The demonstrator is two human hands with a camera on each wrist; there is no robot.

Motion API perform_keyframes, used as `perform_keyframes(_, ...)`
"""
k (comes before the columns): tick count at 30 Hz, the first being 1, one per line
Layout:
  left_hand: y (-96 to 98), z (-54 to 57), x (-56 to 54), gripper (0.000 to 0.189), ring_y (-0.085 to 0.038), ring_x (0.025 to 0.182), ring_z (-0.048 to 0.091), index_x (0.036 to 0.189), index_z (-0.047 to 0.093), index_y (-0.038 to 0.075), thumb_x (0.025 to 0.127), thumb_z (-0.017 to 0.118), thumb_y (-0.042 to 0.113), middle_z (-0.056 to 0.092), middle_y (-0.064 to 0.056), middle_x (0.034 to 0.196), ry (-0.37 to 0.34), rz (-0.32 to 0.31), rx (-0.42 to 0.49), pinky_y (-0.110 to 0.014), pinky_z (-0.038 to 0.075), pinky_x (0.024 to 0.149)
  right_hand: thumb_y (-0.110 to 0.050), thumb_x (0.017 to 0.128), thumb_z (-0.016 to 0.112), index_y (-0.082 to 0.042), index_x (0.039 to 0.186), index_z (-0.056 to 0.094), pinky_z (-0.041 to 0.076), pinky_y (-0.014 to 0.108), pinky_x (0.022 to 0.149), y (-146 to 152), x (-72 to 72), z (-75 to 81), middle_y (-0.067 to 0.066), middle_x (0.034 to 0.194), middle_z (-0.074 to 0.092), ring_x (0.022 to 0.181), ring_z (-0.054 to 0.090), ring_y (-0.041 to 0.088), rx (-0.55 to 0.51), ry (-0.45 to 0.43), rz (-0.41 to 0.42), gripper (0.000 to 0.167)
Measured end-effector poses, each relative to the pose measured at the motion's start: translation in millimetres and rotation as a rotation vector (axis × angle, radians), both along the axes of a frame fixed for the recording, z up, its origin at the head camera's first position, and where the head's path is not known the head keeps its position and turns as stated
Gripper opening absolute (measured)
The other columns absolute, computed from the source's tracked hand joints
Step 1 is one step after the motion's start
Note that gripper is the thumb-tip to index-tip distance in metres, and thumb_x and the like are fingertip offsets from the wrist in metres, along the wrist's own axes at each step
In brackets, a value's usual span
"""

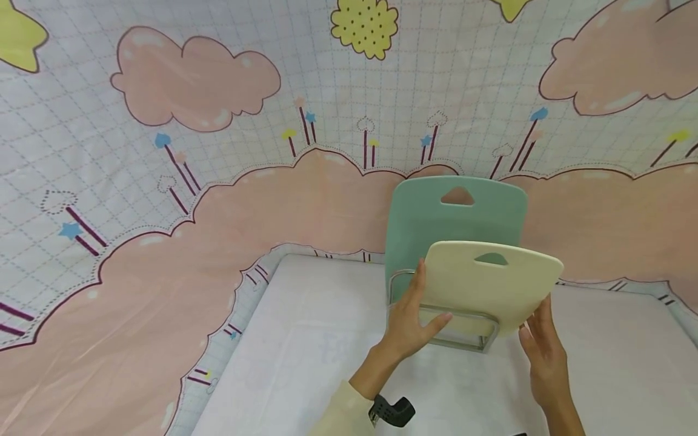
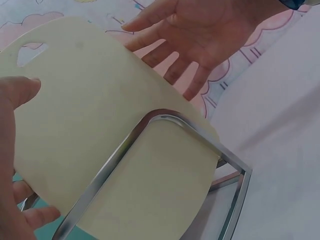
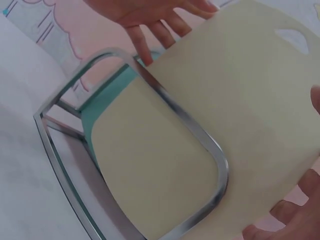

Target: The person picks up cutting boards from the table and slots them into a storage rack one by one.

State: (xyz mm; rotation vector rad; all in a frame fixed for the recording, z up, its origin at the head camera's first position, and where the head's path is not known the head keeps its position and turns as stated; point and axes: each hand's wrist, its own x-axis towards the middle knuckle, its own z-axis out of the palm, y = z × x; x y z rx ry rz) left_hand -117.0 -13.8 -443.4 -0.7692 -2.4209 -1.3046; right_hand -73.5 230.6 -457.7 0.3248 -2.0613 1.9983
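A cream cutting board (image 1: 485, 284) with a cut-out handle stands tilted in a metal wire rack (image 1: 463, 347). Behind it a larger green cutting board (image 1: 452, 224) stands upright in the same rack. My left hand (image 1: 406, 321) lies along the cream board's left edge, fingers fairly straight and thumb spread in front of the rack. At the opposite edge, my right hand (image 1: 545, 357) has its fingertips at the lower right side. In the left wrist view the right hand (image 2: 200, 35) shows a spread palm beside the board, not wrapped round it.
The rack stands on a white tabletop (image 1: 305, 321). A patterned cloth (image 1: 327, 206) with pink clouds hangs behind and around the table. A dark wristband (image 1: 391, 412) is on my left wrist.
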Motion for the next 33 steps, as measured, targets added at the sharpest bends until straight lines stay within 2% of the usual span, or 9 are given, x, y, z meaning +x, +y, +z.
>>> perform_keyframes(2, -1.4, -0.6, -0.7, 0.090, -0.021, 0.142, 0.019, 0.154, -0.005, 0.015, 0.092, 0.054, 0.041, 0.005, -0.003, 0.159, 0.012, 0.009, -0.011, -0.051, 0.042, 0.098, 0.002, 0.099, 0.037, -0.028, 0.154, 0.009, 0.018, 0.034, 0.112, -1, -0.5, -0.8, -0.003, 0.160, 0.003, 0.144, 0.012, 0.025, 0.000, 0.011, 0.002, 0.069)
perform_keyframes(6, -4.1, -1.2, -0.2, 0.089, -0.021, 0.141, 0.023, 0.154, -0.005, 0.017, 0.092, 0.053, 0.044, 0.006, -0.001, 0.159, 0.004, 0.030, -0.022, -0.053, 0.044, 0.093, 0.004, 0.098, 0.038, -0.027, 0.154, 0.011, 0.026, 0.021, 0.106, -3, -0.5, -1.9, -0.001, 0.160, 0.007, 0.144, 0.016, 0.023, 0.001, 0.023, -0.005, 0.069)
perform_keyframes(9, -7.0, -3.1, 0.7, 0.090, -0.023, 0.139, 0.029, 0.154, -0.005, 0.019, 0.092, 0.053, 0.044, 0.008, 0.001, 0.159, -0.012, 0.053, -0.015, -0.055, 0.046, 0.088, 0.005, 0.098, 0.038, -0.024, 0.154, 0.011, 0.028, 0.018, 0.105, -5, -0.9, -3.1, 0.001, 0.160, 0.009, 0.143, 0.018, 0.020, -0.008, 0.037, 0.010, 0.069)
perform_keyframes(15, -13.0, -8.3, 1.4, 0.089, -0.028, 0.136, 0.033, 0.155, -0.005, 0.020, 0.092, 0.053, 0.045, 0.009, 0.001, 0.159, -0.020, 0.086, 0.007, -0.057, 0.047, 0.083, 0.009, 0.098, 0.037, -0.019, 0.154, 0.012, 0.029, 0.019, 0.105, -10, -3.4, -7.4, 0.006, 0.159, 0.011, 0.143, 0.019, 0.017, -0.045, 0.075, 0.058, 0.068)
perform_keyframes(18, -15.7, -9.4, 1.3, 0.089, -0.028, 0.137, 0.032, 0.155, -0.005, 0.020, 0.092, 0.052, 0.047, 0.009, 0.001, 0.159, -0.024, 0.088, 0.009, -0.058, 0.047, 0.085, 0.011, 0.097, 0.036, -0.014, 0.154, 0.013, 0.030, 0.020, 0.104, -12, -4.3, -9.1, 0.007, 0.158, 0.012, 0.142, 0.021, 0.017, -0.079, 0.106, 0.084, 0.067)
perform_keyframes(22, -18.8, -11.3, 1.3, 0.088, -0.029, 0.140, 0.024, 0.155, -0.005, 0.020, 0.092, 0.052, 0.047, 0.010, 0.000, 0.159, -0.030, 0.090, 0.019, -0.063, 0.041, 0.089, 0.012, 0.097, 0.037, -0.012, 0.153, 0.013, 0.030, 0.019, 0.104, -15, -5.1, -10.4, 0.007, 0.159, 0.009, 0.142, 0.020, 0.016, -0.075, 0.127, 0.106, 0.066)
perform_keyframes(25, -19.9, -12.1, 1.8, 0.088, -0.029, 0.142, 0.018, 0.155, -0.004, 0.020, 0.092, 0.053, 0.046, 0.009, -0.001, 0.158, -0.030, 0.087, 0.030, -0.067, 0.038, 0.090, 0.011, 0.097, 0.037, -0.013, 0.153, 0.012, 0.030, 0.018, 0.104, -17, -4.9, -11.6, 0.007, 0.159, 0.008, 0.142, 0.018, 0.016, -0.060, 0.124, 0.101, 0.066)
perform_keyframes(30, -22.5, -14.5, 2.1, 0.087, -0.026, 0.140, 0.023, 0.155, 0.000, 0.019, 0.092, 0.053, 0.044, 0.010, 0.000, 0.159, -0.006, 0.093, 0.047, -0.064, 0.043, 0.087, 0.009, 0.097, 0.038, -0.015, 0.154, 0.012, 0.029, 0.018, 0.105, -19, -4.8, -12.7, 0.009, 0.158, 0.011, 0.142, 0.019, 0.017, -0.036, 0.102, 0.095, 0.067)
perform_keyframes(33, -23.3, -17.3, 2.6, 0.087, -0.027, 0.139, 0.027, 0.155, 0.002, 0.016, 0.091, 0.054, 0.043, 0.012, -0.002, 0.159, 0.009, 0.094, 0.056, -0.061, 0.047, 0.082, 0.006, 0.097, 0.041, -0.019, 0.154, 0.014, 0.030, 0.016, 0.103, -20, -4.0, -12.7, 0.007, 0.158, 0.013, 0.142, 0.022, 0.016, 0.048, 0.062, 0.043, 0.067)
